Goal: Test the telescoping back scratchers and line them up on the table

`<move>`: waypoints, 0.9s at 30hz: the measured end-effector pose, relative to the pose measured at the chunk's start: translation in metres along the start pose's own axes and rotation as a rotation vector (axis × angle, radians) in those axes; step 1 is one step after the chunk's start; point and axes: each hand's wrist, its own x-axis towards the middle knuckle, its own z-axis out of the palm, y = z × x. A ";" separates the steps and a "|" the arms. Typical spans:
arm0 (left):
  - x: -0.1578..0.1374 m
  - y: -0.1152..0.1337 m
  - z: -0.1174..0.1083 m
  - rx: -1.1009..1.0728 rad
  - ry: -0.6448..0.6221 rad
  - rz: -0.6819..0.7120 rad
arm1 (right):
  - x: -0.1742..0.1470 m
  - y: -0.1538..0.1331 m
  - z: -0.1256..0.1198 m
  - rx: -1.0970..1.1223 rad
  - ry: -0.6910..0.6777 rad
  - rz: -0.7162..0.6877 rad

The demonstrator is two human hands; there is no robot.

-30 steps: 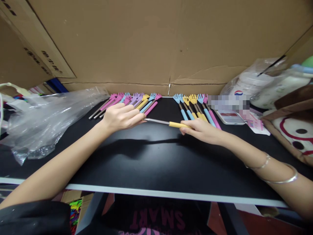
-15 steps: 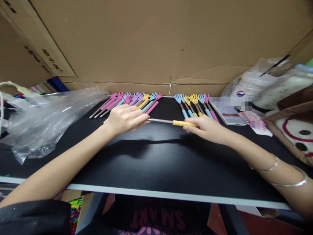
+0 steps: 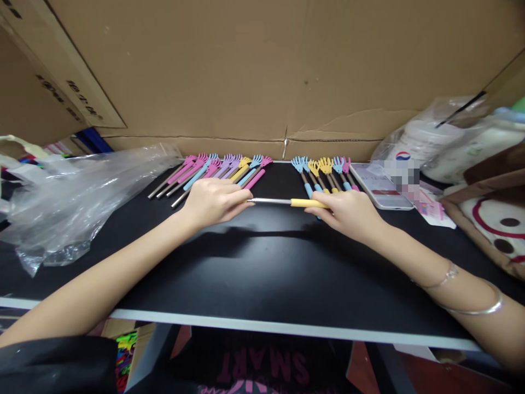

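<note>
A back scratcher with a bare metal rod and a yellow sleeve point(image 3: 301, 203) is held level above the black table, between both hands. My left hand point(image 3: 215, 202) is closed around the end on the metal side. My right hand point(image 3: 348, 210) grips the far end of the yellow sleeve. Both ends of the scratcher are hidden inside my hands. Behind my left hand lies a row of pink, blue, purple and yellow back scratchers point(image 3: 221, 169), claws toward the cardboard. A second row of back scratchers point(image 3: 324, 169) lies behind my right hand, partly covered by it.
A clear plastic bag point(image 3: 77, 197) lies at the left. To the right are a phone point(image 3: 381, 189), a bagged white cup point(image 3: 426, 142) and a brown bag with a cartoon face point(image 3: 492, 219). A cardboard wall point(image 3: 246, 71) stands along the back.
My right hand has turned slightly, its back rising a little. My left hand stays almost in place. The scratcher remains level between both hands.
</note>
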 end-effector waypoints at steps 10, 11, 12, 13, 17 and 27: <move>-0.005 0.011 0.015 -0.448 -0.283 -0.291 | 0.002 0.006 -0.016 -0.186 0.147 -0.095; -0.004 0.011 0.015 -0.479 -0.317 -0.306 | 0.003 0.005 -0.017 -0.198 0.154 -0.101; -0.003 0.011 0.014 -0.500 -0.343 -0.319 | 0.003 0.005 -0.018 -0.210 0.160 -0.105; -0.003 0.011 0.013 -0.514 -0.365 -0.327 | 0.003 0.005 -0.019 -0.221 0.164 -0.109; -0.001 0.011 0.011 -0.538 -0.458 -0.307 | 0.003 0.004 -0.018 -0.242 0.192 -0.148; -0.001 0.014 0.007 -0.254 -0.332 -0.205 | 0.001 0.000 -0.014 -0.126 0.106 -0.050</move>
